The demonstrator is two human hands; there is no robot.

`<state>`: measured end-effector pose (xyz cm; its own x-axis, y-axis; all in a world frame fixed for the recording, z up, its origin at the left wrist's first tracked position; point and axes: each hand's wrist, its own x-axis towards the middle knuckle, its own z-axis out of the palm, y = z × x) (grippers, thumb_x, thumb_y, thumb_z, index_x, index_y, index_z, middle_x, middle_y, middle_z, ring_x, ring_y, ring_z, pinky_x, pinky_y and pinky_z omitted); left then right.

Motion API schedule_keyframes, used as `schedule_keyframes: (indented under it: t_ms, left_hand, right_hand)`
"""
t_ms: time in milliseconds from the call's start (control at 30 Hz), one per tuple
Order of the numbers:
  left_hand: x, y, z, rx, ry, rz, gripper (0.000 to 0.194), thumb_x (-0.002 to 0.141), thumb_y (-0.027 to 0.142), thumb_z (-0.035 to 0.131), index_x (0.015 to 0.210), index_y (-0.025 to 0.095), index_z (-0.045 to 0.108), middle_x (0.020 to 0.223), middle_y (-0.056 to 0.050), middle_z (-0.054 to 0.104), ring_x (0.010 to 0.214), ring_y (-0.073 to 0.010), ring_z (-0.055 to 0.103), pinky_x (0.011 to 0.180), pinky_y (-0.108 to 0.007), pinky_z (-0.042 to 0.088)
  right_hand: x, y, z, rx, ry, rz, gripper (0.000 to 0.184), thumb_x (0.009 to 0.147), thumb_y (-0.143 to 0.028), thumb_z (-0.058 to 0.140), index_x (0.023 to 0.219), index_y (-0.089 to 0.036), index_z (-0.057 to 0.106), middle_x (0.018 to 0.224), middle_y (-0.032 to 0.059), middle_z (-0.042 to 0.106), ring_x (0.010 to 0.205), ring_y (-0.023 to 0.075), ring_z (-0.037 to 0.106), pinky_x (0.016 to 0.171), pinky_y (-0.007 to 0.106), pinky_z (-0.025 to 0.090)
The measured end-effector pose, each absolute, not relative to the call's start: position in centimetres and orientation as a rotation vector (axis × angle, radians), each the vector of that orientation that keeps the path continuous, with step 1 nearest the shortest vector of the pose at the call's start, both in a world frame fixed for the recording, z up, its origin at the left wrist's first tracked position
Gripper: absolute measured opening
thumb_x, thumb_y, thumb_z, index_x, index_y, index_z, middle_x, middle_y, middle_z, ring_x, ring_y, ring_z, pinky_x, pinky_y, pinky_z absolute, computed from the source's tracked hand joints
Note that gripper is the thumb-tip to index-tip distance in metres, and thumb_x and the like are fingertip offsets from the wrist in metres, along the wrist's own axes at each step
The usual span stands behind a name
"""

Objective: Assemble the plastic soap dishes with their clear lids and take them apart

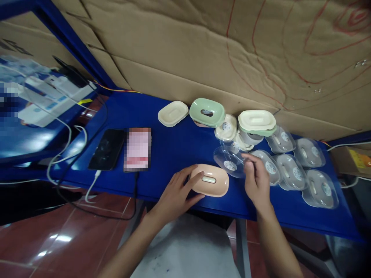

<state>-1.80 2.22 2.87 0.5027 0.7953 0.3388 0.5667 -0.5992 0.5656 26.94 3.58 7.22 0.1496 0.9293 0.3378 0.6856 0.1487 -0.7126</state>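
Near the table's front edge, my left hand [183, 188] grips the left side of a peach oval soap dish [218, 187], thumb at its near edge and a finger across its top. A pale slot shows in the middle of the dish. To its upper right, a clear plastic lid [223, 155] with a round printed sticker is tilted in the pinched fingers of my right hand [256, 177]. Behind the lid lie cream pieces with a similar sticker [226, 126]. Just right of my right hand, a grey soap box with a clear lid [271, 170] rests on the table.
Several lidded grey boxes [290, 172] cover the right side of the blue table [171, 148]. At the back are a cream tray [173, 113], a green dish [207, 108] and stacked trays [256, 119]. Two phones [107, 148] with cables lie left; cardboard [174, 54] stands behind.
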Motion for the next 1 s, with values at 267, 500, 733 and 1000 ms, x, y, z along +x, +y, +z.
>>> schedule_keyframes:
  t_ms: [267,500,733,1000]
  left_hand:
    - [-1.9,2.0,2.0,2.364,1.101,0.860,0.082,0.102,0.041,0.071,0.170,0.030,0.026,0.161,-0.021,0.049,0.146,-0.0362,0.055,0.112,-0.056,0.056]
    - [-1.7,2.1,2.4,2.484,1.072,0.836,0.067,0.103,0.034,0.070,0.163,0.029,0.042,0.172,-0.019,0.036,0.158,-0.0395,0.039,0.119,-0.060,0.050]
    - [-2.2,2.5,2.7,2.492,1.020,0.780,0.057,0.106,0.028,0.065,0.159,0.025,0.048,0.169,-0.017,0.042,0.159,-0.0334,0.041,0.120,-0.055,0.052]
    - [-3.8,2.5,1.9,2.359,1.005,0.742,0.060,0.105,0.026,0.065,0.162,0.032,0.045,0.174,-0.013,0.037,0.158,-0.0317,0.044,0.119,-0.052,0.054]
  right_hand:
    - [27.4,4.0,8.7,-1.642,-1.412,0.636,0.040,0.110,-0.049,0.049,0.136,-0.026,0.069,0.092,0.0035,0.070,0.064,0.0148,0.059,0.056,0.029,0.051]
    - [23.7,2.8,6.6,-1.581,-1.873,0.658,0.041,0.108,-0.043,0.056,0.146,-0.030,0.065,0.151,0.0111,0.061,0.141,0.0292,0.059,0.116,0.052,0.052]
    - [22.1,1.4,4.5,-1.441,-2.145,0.491,0.057,0.112,-0.034,0.048,0.168,-0.031,0.036,0.161,0.0094,0.056,0.152,0.0272,0.050,0.122,0.054,0.047]
    - [21.7,0.7,4.4,-1.373,-2.498,0.240,0.088,0.102,-0.055,0.066,0.172,-0.022,0.026,0.175,0.0139,0.034,0.156,0.0362,0.040,0.121,0.056,0.048]
